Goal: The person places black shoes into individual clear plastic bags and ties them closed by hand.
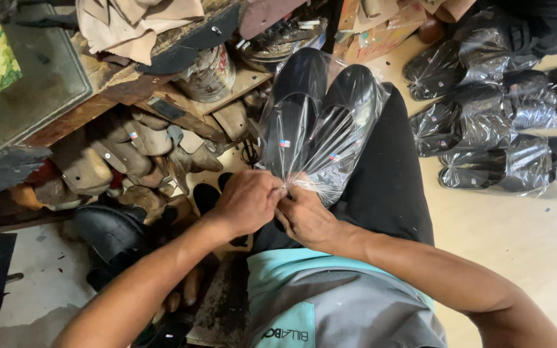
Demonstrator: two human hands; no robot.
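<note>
A pair of black slip-on shoes (320, 96) lies side by side inside a clear plastic bag (304, 151) resting on my black-trousered leg. My left hand (246, 201) and my right hand (307, 218) meet at the bag's near end, both pinching its gathered, twisted mouth. The shoe toes point away from me.
Several more bagged black shoes (498, 116) lie on the pale floor at the right. Wooden shoe lasts (130, 154) are piled under a cluttered workbench (98, 77) at the left, with tins (211, 74) and cardboard boxes (375, 32) behind.
</note>
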